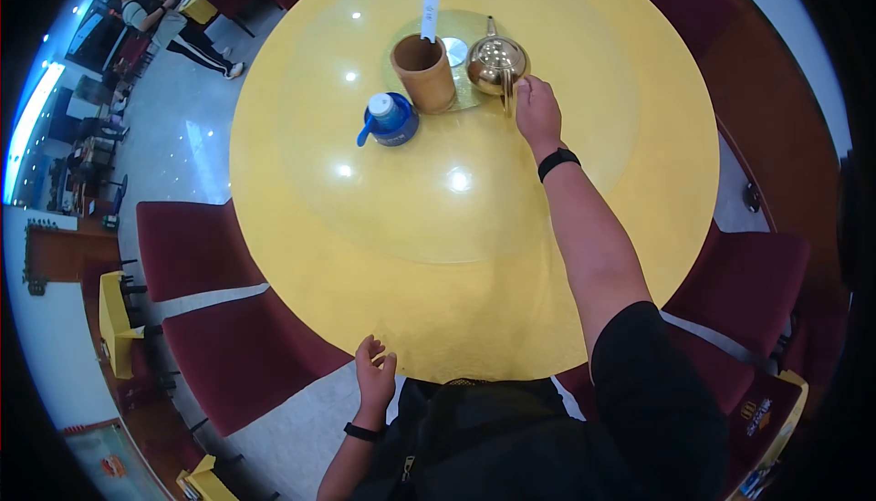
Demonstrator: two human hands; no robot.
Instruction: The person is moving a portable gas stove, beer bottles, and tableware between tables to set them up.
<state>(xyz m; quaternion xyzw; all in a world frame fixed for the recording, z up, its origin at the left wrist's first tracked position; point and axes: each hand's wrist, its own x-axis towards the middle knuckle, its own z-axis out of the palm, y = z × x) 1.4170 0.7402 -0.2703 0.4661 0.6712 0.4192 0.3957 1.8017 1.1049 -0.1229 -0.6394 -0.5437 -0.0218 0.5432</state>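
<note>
A shiny gold-coloured metal teapot [495, 65] stands toward the far side of the round yellow table [392, 309], its handle pointing at me. My right hand [538, 113] is closed at that handle, reaching in from the right; its fingertips are partly hidden. Near the table's front edge is my left hand [374, 375], holding nothing, its fingers loosely curled and apart. Left of the teapot stands a brown cylindrical holder [425, 77] with a white printed paper strip [432, 4] rising from it. Beside it sits a blue container [395, 127] with a white-capped bottle in it.
A clear round glass turntable [365, 200] lies on the table under these things. Dark red chairs [196, 250] surround the table on both sides. At the upper left, a person [169, 26] stands on the grey floor [182, 154] among other furniture.
</note>
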